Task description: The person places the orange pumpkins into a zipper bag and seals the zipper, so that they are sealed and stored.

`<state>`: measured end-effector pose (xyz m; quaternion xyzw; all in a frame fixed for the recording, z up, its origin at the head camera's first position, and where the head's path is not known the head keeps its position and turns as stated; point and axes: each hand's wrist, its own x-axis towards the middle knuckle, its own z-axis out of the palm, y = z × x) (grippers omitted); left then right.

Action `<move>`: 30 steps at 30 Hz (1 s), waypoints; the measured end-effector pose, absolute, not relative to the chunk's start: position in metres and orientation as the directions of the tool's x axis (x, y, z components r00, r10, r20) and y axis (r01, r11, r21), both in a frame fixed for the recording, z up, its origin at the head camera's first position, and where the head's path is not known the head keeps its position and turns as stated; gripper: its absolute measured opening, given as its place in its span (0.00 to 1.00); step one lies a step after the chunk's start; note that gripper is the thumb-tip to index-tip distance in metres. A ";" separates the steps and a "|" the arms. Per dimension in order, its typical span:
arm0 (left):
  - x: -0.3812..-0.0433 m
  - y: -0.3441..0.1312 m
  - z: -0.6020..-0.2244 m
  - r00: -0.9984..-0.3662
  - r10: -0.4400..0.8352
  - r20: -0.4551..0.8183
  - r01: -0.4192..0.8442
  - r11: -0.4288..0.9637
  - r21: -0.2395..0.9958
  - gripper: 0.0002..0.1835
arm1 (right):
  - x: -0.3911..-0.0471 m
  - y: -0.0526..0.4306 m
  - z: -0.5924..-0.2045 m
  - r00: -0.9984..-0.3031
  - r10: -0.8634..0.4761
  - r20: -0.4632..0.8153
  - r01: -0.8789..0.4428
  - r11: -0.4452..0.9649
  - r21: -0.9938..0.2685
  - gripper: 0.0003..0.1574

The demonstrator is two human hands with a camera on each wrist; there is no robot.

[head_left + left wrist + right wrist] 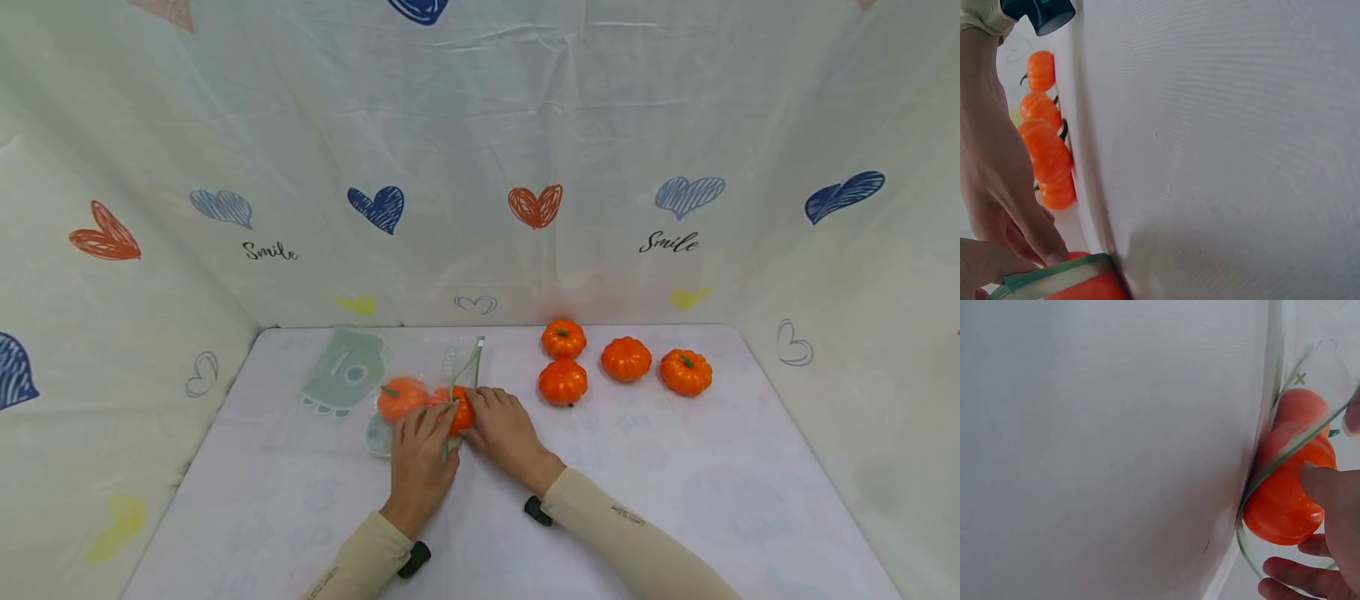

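Observation:
A clear zip bag [277, 425] with green prints lies flat on the table, its green-edged mouth toward the right. Inside it sits an orange mini pumpkin [401, 398], seen through the film. Another mini pumpkin [1285, 509] is at the mouth, partly behind the green edge [1297, 447]. My right hand [510, 437] grips this pumpkin, its thumb [1319, 484] on the orange side in the right wrist view. On the near side of the mouth, my left hand [422, 462] pinches the bag's edge; its fingertips are partly hidden.
Several more mini pumpkins stand at the back right of the table, among them one pumpkin [686, 372] farthest right and one pumpkin [562, 382] nearest the right hand. A white sheet with printed hearts [535, 206] walls the table at the back and sides.

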<state>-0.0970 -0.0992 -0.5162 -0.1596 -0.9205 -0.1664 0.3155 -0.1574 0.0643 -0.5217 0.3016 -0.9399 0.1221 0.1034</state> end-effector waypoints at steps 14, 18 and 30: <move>-0.101 -0.099 -0.513 -0.741 0.191 0.644 0.402 0.894 0.198 0.37 | -0.158 0.057 -0.515 -0.806 -0.532 0.259 -0.576 0.805 -0.142 0.42; -0.101 -0.099 -0.514 -0.742 0.195 0.641 0.399 0.897 0.190 0.37 | -0.158 0.057 -0.514 -0.808 -0.529 0.259 -0.576 0.802 -0.159 0.40; -0.100 -0.102 -0.514 -0.728 0.185 0.660 0.404 0.894 0.195 0.37 | -0.155 0.046 -0.519 -0.806 -0.504 0.311 -0.561 0.818 -0.128 0.35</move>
